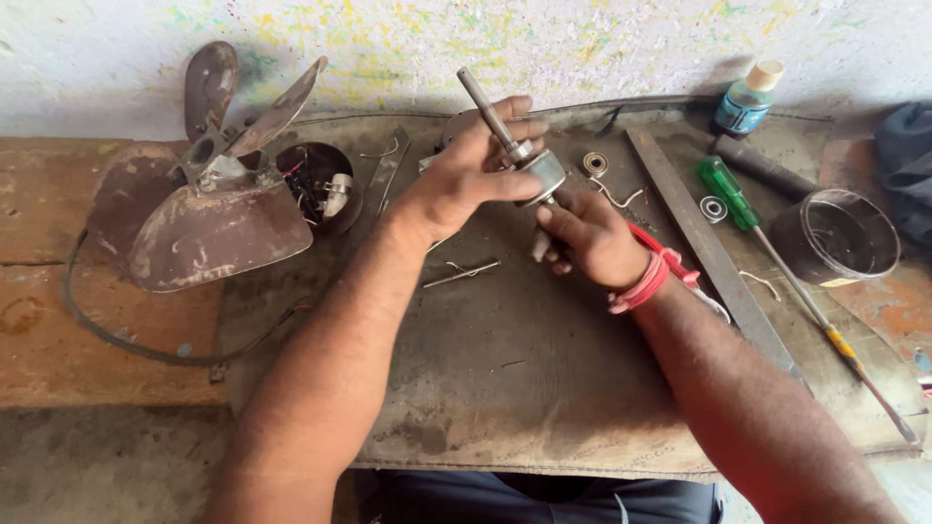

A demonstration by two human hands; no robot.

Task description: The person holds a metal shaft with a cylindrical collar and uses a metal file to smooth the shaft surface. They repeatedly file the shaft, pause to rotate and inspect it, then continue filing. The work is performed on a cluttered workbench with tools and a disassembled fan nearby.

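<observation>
— Steel, mostly: you have a motor rotor shaft (512, 146) above the middle of the mat, a smooth grey rod tilted toward eleven o'clock with a thick round drum partway down.

— And my hands on it?

— Your left hand (466, 175) is wrapped over the drum from nine o'clock, fingers closed on it, thumb along the underside. Your right hand (592, 238) is fisted around the lower end of the shaft at five o'clock of the drum (red thread bands ring that wrist). Both grips are tight on the same piece.

— What lies round about?

— A stained, leathery brown mat (524, 388) covers the worn wooden bench (49, 330). At nine o'clock sits a rusty fan blade (209, 209), three curved dull vanes, with a dark cable looping off it. A small ring bearing (595, 163) lies just past your knuckles at one o'clock, another farther right. At three o'clock: a flat metal file (714, 257), a green-handled screwdriver (738, 199), and a clear round plastic tub (840, 238). A small blue bottle (746, 99) stands at two o'clock by the speckled wall.
</observation>
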